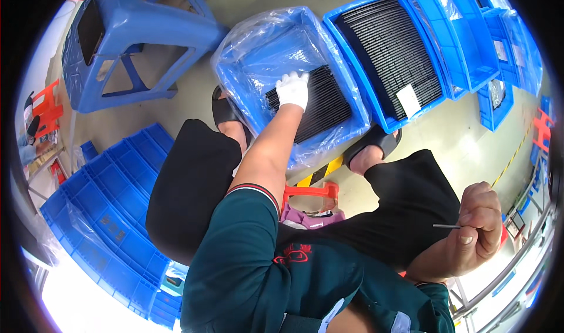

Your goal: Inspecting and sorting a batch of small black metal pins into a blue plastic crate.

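My left hand (292,91), in a white glove, reaches into a blue bin (247,57) lined with clear plastic. It rests palm down at the far edge of a layer of thin dark rods (323,106), its fingers slightly bent and apart, with nothing seen gripped. Bare and raised at the right, my right hand (479,230) pinches a thin grey metal pin (446,226) between thumb and fingers. The pin points left, and its other end is hidden in the hand.
Right of the lined bin stands a blue bin (335,24) filled with rows of dark rods (390,45), a white card (408,101) on top. Blue crates (464,39) stack farther right. A blue plastic stool (135,27) stands far left; more blue crates (106,203) lie nearer.
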Demonstrator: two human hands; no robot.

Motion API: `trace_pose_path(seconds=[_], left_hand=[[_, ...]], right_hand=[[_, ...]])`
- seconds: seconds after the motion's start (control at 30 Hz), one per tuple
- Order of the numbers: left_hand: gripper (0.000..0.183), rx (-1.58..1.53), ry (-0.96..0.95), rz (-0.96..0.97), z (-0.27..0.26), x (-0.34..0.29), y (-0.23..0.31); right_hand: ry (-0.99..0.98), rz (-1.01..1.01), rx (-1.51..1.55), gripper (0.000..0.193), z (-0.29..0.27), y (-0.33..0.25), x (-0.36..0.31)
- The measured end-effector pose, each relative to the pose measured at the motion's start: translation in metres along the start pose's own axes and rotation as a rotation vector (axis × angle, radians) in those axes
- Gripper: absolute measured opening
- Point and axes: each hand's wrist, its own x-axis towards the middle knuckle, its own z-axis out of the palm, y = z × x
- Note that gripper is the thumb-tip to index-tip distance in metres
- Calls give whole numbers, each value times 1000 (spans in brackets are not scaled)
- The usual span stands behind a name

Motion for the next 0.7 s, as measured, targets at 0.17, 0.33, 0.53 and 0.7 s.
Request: trace_pose_path(seconds=[0.17, 0.33, 0.53, 0.7], left_hand=[[38, -42, 56, -28, 10, -5, 6], [64, -31, 56, -94, 23, -22, 29], [67, -117, -29, -97, 27, -29, 48], [65, -65, -49, -112, 27, -27, 46]], right_hand=[[22, 12, -1, 34, 6, 0, 1], [2, 17, -1, 35, 9, -1, 4], [-22, 13, -32, 34, 10, -1, 3], [4, 21, -38, 33, 15, -2, -1]])
